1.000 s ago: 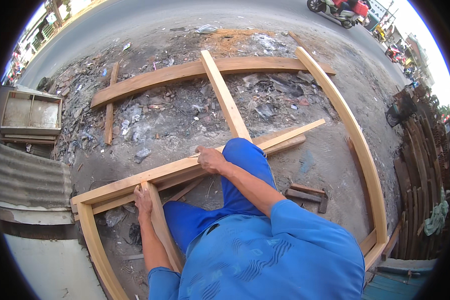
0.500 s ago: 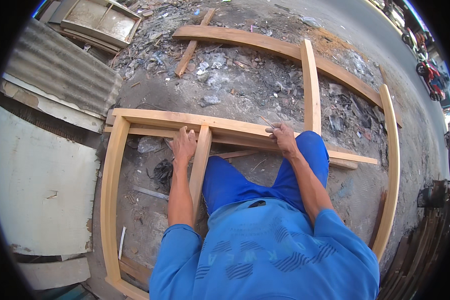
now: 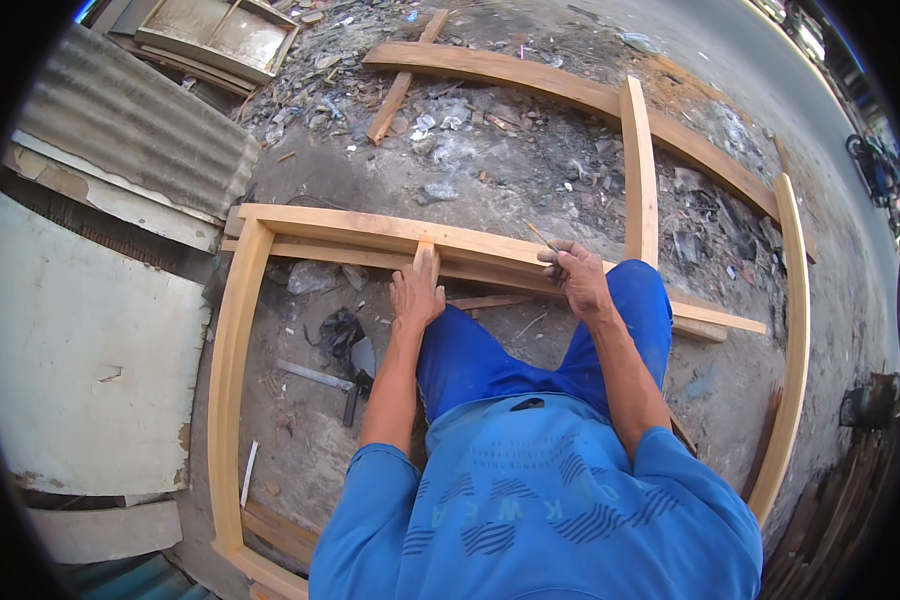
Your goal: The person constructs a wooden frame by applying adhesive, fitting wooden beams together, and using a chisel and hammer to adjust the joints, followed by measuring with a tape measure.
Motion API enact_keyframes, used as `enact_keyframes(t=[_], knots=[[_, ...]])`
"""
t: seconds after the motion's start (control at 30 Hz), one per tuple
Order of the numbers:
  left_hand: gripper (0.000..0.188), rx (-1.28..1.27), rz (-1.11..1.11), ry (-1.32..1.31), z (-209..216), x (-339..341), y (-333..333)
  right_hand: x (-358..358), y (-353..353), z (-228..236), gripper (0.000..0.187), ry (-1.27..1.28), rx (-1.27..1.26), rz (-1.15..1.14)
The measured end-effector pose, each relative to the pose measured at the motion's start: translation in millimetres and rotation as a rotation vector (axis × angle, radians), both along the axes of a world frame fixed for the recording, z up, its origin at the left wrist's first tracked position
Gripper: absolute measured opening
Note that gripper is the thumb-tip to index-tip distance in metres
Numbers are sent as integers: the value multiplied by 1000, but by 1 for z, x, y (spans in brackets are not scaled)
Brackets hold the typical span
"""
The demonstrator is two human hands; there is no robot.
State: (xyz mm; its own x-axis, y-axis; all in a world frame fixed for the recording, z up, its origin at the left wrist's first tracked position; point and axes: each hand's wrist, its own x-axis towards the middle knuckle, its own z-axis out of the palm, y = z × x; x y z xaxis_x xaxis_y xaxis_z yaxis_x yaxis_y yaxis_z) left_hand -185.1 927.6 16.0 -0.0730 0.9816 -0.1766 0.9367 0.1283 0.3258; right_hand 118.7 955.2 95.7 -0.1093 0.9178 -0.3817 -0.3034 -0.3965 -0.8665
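Observation:
A pale timber frame (image 3: 226,385) surrounds my legs, its long beam (image 3: 330,224) running across in front of me. A short wooden crosspiece (image 3: 427,246) meets this beam. My left hand (image 3: 417,296) is on the crosspiece near that joint, fingers curled round it and covering much of it. Above the right part of the beam, my right hand (image 3: 580,278) pinches a thin pencil-like stick (image 3: 538,235), which points up and left. Past my right knee, an upright-looking timber (image 3: 640,170) extends away from the beam.
A long brown plank (image 3: 510,68) lies on a shorter piece (image 3: 395,105) over rubble. Corrugated sheets (image 3: 135,120) and a pale panel (image 3: 90,350) stand at left. A dark-handled tool (image 3: 352,400) and a metal strip (image 3: 313,375) lie inside the frame. A motorbike (image 3: 873,170) is on the road.
My left hand has moved right, from beside the crosspiece onto it, and now grips it. My right hand still holds the stick, now tilted differently. The whole view has shifted slightly.

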Motion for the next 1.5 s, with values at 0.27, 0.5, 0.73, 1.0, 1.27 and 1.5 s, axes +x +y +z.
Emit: enact_keyframes(t=[0.27,0.5,0.73,1.0,1.27,1.5], knots=[[77,166,-21,192,-26,22,1,30,-12,4,27,-119,3,-13],[71,47,38,205,-28,28,26,-6,-4,2,26,-730,334,282],[69,185,274,-142,3,-1,4,-65,37,-15,15,-1309,836,472],[44,-36,413,-156,-6,-15,-53,-144,74,-36,14,-1334,1056,586],[47,-31,409,-185,-15,-17,-53,-124,85,-68,19,-1123,632,318],[47,-40,415,-181,-15,-16,-51,-110,70,-91,21,-1099,568,354]])
